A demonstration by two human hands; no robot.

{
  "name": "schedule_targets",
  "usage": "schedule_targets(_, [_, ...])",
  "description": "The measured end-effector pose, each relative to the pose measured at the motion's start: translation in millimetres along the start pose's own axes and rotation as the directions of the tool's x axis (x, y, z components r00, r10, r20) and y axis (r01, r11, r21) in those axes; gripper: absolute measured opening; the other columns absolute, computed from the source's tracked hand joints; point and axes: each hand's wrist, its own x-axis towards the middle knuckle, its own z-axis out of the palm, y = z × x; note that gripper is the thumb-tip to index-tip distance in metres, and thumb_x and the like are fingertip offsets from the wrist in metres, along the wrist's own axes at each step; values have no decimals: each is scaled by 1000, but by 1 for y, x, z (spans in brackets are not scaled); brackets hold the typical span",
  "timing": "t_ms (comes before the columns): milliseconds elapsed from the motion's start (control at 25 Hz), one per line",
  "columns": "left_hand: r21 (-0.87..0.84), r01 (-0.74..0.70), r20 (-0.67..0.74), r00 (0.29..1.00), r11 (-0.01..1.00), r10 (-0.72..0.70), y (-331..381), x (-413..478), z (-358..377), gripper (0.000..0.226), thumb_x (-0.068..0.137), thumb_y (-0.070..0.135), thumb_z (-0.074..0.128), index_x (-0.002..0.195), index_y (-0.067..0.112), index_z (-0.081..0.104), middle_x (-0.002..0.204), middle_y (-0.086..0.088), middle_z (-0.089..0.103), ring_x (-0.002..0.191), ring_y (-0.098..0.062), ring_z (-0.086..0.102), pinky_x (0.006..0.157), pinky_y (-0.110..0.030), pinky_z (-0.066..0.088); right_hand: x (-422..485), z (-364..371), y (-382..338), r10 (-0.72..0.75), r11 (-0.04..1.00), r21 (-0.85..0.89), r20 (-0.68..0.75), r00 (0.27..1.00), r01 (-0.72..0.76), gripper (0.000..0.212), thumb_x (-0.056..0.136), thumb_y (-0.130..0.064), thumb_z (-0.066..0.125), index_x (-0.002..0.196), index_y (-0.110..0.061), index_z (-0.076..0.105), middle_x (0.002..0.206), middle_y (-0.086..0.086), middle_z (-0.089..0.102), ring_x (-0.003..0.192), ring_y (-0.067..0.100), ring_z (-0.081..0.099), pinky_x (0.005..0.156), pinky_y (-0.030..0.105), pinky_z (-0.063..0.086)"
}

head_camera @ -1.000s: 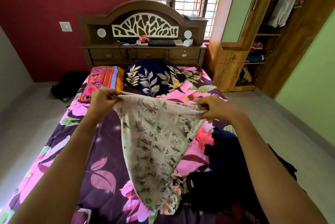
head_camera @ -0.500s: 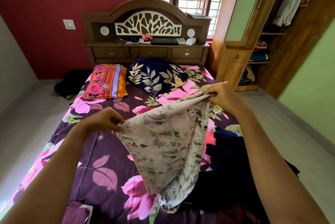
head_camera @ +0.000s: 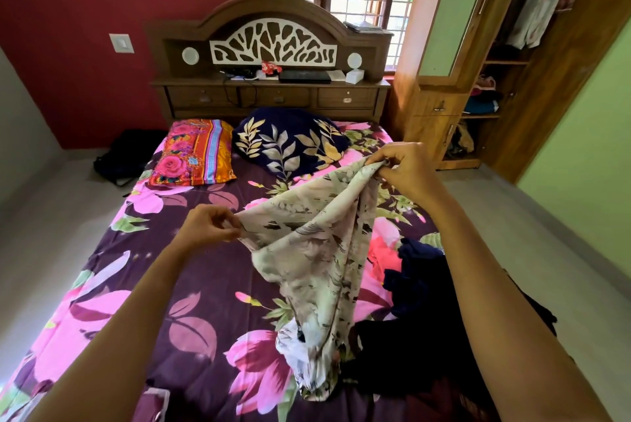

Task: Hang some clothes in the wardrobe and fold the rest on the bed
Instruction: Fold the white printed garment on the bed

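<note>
Cream leaf-print garment (head_camera: 307, 251) is hanging above the bed (head_camera: 191, 251), its tail trailing on the sheet. The left hand (head_camera: 208, 227) is pinching one edge low and the right hand (head_camera: 403, 169) is gripping a bunched corner high, probably spreading it to fold. Dark clothes (head_camera: 426, 319) are lying heaped just beside it.

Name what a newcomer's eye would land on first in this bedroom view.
The pale leaf-print garment at centre draws the eye first, held up between the left hand, which pinches one edge, and the right hand, which grips a bunched corner higher up. Beneath it lies the bed, under a loud purple sheet with big pink flowers, a heap of dark clothes on its right side. At far right the wardrobe stands open.
</note>
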Motion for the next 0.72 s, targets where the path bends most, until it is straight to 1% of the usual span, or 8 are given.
schedule_targets(120, [-174, -18, -69, 998, 985, 6, -4, -5, 18, 28, 66, -5, 78, 70, 19, 64, 68, -10, 60, 62, -19, 57, 56, -19, 52, 6, 4, -10, 10, 1000, 18, -12, 1000, -10, 16, 78, 8, 67, 92, 1, 73, 83, 0, 64, 65, 5, 58, 57, 5, 47])
schedule_targets(200, [-149, -92, -57, 995, 985, 84, -7, -9, 31, 29, 72, 1, 77, 80, 23, 59, 70, -2, 57, 63, -16, 48, 57, -19, 43, 9, 8, -13, 22, 999, 32, -16, 1000, -22, 16, 80, 6, 66, 95, 2, 72, 86, 5, 66, 66, 7, 59, 56, 4, 46])
schedule_targets(280, [-127, -134, 14, 991, 983, 136, -10, -14, 41, 26, 74, 8, 66, 79, 34, 64, 73, 5, 64, 68, -10, 54, 65, -20, 45, 12, 13, -13, -4, 1000, 21, -16, 1000, 4, 16, 83, 3, 64, 97, 2, 72, 90, 11, 70, 73, 13, 61, 63, 2, 45])
schedule_targets(360, [-112, -121, 150, 979, 986, 138, -10, -19, 49, 27, 77, 6, 57, 77, 30, 69, 79, 10, 70, 75, -3, 63, 71, -16, 49, 13, 17, -14, -21, 1000, -15, 9, 1000, 21, 17, 85, 3, 61, 98, 1, 72, 92, 12, 70, 80, 13, 60, 68, 2, 42])
schedule_targets(440, [-114, -92, 265, 957, 989, 119, -8, -21, 50, 34, 83, -7, 51, 75, 21, 69, 76, 12, 72, 73, -1, 65, 70, -15, 49, 14, 19, -14, -7, 998, -62, 46, 999, 10, 17, 87, 1, 60, 99, 0, 71, 93, 12, 70, 83, 16, 62, 72, 10, 44])
schedule_targets(480, [-120, -78, 272, 956, 990, 109, -7, -19, 47, 42, 81, -11, 49, 71, 24, 70, 71, 10, 71, 68, -2, 63, 67, -16, 49, 15, 19, -14, 5, 996, -85, 50, 999, 0, 17, 87, 0, 59, 99, -1, 71, 94, 13, 70, 84, 19, 63, 72, 18, 47])
schedule_targets(600, [-44, -72, 223, 971, 996, 80, 0, -14, 34, 36, 63, 5, 50, 63, 33, 73, 59, 8, 66, 55, -4, 52, 60, -21, 43, 20, 20, -16, 22, 992, -125, 8, 1000, -20, 16, 87, -2, 60, 99, -2, 71, 93, 14, 70, 84, 23, 64, 73, 33, 53])
schedule_targets(720, [75, -88, 243, 968, 993, 67, 15, -17, 45, 26, 61, 12, 56, 73, 22, 77, 69, 16, 69, 67, -2, 62, 68, -16, 46, 25, 23, -28, -9, 994, -106, -7, 1000, 8, 16, 88, -4, 61, 99, -2, 71, 94, 13, 71, 81, 15, 60, 70, 17, 47])
